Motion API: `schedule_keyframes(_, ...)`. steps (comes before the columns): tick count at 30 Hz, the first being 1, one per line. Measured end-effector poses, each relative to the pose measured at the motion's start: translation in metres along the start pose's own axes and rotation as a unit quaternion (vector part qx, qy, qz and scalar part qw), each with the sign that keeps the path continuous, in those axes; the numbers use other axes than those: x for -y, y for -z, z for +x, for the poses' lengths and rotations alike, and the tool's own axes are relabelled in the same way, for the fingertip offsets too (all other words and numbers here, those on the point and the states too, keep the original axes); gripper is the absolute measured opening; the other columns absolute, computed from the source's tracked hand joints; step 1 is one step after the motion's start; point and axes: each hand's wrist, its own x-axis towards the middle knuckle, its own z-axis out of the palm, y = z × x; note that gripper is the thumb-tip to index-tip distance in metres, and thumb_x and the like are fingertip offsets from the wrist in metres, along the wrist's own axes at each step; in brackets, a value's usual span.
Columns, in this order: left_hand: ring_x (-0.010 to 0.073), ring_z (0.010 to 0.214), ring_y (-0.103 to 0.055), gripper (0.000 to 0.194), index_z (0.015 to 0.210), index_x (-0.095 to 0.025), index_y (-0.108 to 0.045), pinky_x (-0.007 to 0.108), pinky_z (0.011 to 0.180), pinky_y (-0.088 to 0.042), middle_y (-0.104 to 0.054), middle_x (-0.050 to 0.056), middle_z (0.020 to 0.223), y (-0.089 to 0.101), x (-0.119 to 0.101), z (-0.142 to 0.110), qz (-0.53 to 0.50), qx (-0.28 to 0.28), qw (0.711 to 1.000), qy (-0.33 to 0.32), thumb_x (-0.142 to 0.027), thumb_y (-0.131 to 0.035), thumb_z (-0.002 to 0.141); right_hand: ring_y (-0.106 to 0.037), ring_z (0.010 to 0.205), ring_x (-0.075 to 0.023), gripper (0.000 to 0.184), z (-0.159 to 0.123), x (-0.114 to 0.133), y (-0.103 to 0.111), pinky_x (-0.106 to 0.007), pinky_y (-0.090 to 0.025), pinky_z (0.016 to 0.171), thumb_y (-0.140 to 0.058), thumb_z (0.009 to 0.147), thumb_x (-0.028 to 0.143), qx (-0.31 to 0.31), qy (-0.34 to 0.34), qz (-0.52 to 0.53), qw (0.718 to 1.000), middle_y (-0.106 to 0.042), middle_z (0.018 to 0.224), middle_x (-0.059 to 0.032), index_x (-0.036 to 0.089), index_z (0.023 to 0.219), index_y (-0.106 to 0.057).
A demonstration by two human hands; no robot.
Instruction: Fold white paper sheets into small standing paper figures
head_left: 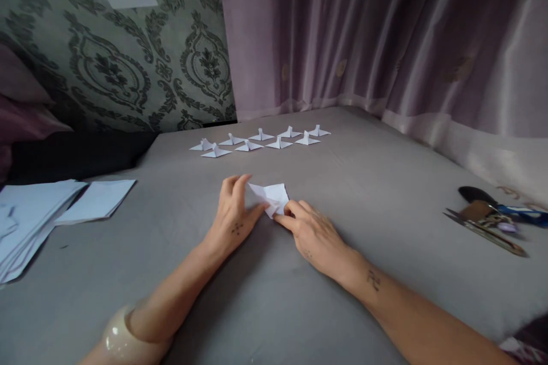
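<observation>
A small white folded paper [278, 194] sits in the middle of the grey surface, its flaps partly raised. My left hand [233, 214] is at its left side, the thumb pressing on the paper and the index finger raised beside the left flap's corner. On the right side, my right hand [310, 228] grips the paper's near right edge between thumb and curled fingers. The lower folds are partly hidden by my fingers. Farther back, several white origami paper figures [249, 146] stand in two rows, each with wide pointed sides and an upright middle.
To the left lie a stack of white paper sheets [29, 222] and smaller cut pieces [100, 199]. Scissors [483, 231] and a dark-headed, blue-handled item [522, 214] lie at the right. A purple curtain [308, 40] and a patterned wall [166, 63] border the back.
</observation>
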Motion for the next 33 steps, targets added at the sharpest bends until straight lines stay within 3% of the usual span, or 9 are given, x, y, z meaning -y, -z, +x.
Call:
schedule_keyframes(3,0.0180,0.084,-0.062,0.045,0.115,-0.016,-0.044,0.037,0.078,-0.053,-0.058,0.008,0.099,0.001,-0.005,-0.001,-0.110,0.041,0.989,0.094,-0.035,-0.063,0.079,-0.048,0.087,-0.0162,0.045,-0.001,0.001,0.001,-0.027,-0.039,0.069,-0.039,0.086,0.000,-0.001,-0.005,0.000,1.000,-0.056,0.097,-0.0032,0.028,0.114,-0.061)
schedule_keyframes(6,0.0174,0.085,-0.065,0.040,0.113,-0.018,-0.041,0.035,0.078,-0.055,-0.063,0.007,0.097,0.001,-0.010,-0.003,-0.188,0.065,0.975,0.102,-0.030,-0.061,0.081,-0.047,0.087,-0.0161,0.046,-0.001,0.001,0.000,-0.028,-0.039,0.070,-0.038,0.086,0.000,-0.003,0.000,-0.001,1.000,-0.056,0.097,-0.0033,0.028,0.114,-0.061)
schedule_keyframes(11,0.0161,0.086,-0.066,0.026,0.109,-0.022,-0.047,0.031,0.077,-0.055,-0.067,0.004,0.098,-0.001,-0.013,-0.008,-0.173,0.091,0.979,0.053,-0.025,-0.056,0.085,-0.048,0.089,-0.0167,0.042,-0.001,0.000,0.001,-0.027,-0.039,0.068,-0.038,0.086,0.000,0.004,-0.006,0.001,1.000,-0.055,0.097,-0.0041,0.027,0.108,-0.063)
schedule_keyframes(14,0.0165,0.088,-0.065,0.014,0.101,-0.022,-0.057,0.031,0.080,-0.053,-0.067,0.004,0.098,-0.001,-0.013,-0.011,-0.109,0.119,0.987,-0.023,-0.026,-0.049,0.089,-0.048,0.089,-0.0171,0.042,-0.001,0.001,0.002,-0.028,-0.039,0.070,-0.039,0.086,0.001,0.010,-0.008,-0.002,1.000,-0.054,0.096,-0.0041,0.027,0.107,-0.063)
schedule_keyframes(18,0.0179,0.099,-0.060,0.024,0.105,-0.021,-0.061,0.032,0.088,-0.049,-0.063,0.007,0.111,-0.002,-0.012,-0.013,-0.053,0.130,0.984,-0.110,-0.024,-0.040,0.094,-0.048,0.088,-0.0170,0.041,-0.002,0.001,0.003,-0.029,-0.040,0.073,-0.039,0.086,0.001,0.018,-0.005,0.001,1.000,-0.054,0.095,-0.0047,0.026,0.106,-0.064)
schedule_keyframes(23,0.0199,0.099,-0.057,0.029,0.104,-0.017,-0.062,0.033,0.085,-0.049,-0.063,0.008,0.108,0.003,-0.020,-0.013,0.029,0.171,0.966,-0.190,-0.017,-0.036,0.094,-0.050,0.089,-0.0157,0.039,-0.003,-0.005,0.013,-0.027,-0.042,0.076,-0.040,0.085,0.001,0.041,0.011,0.044,0.998,-0.056,0.096,-0.0039,0.025,0.102,-0.066)
schedule_keyframes(27,0.0205,0.098,-0.055,0.029,0.103,-0.016,-0.062,0.034,0.084,-0.049,-0.062,0.010,0.105,0.008,-0.023,-0.013,0.050,0.196,0.957,-0.208,-0.013,-0.035,0.093,-0.056,0.092,-0.0151,0.036,-0.002,-0.016,0.022,-0.027,-0.043,0.080,-0.040,0.083,0.004,0.056,0.025,0.116,0.991,-0.062,0.101,-0.0031,0.023,0.094,-0.069)
schedule_keyframes(33,0.0187,0.098,-0.055,0.029,0.102,-0.018,-0.062,0.032,0.084,-0.048,-0.062,0.009,0.103,0.003,-0.018,-0.013,-0.007,0.192,0.962,-0.196,-0.015,-0.034,0.094,-0.061,0.070,-0.0126,0.021,0.003,-0.022,0.021,-0.023,-0.044,0.064,-0.046,0.082,0.016,0.012,-0.107,0.232,0.967,-0.068,0.082,0.0002,0.022,0.094,-0.063)
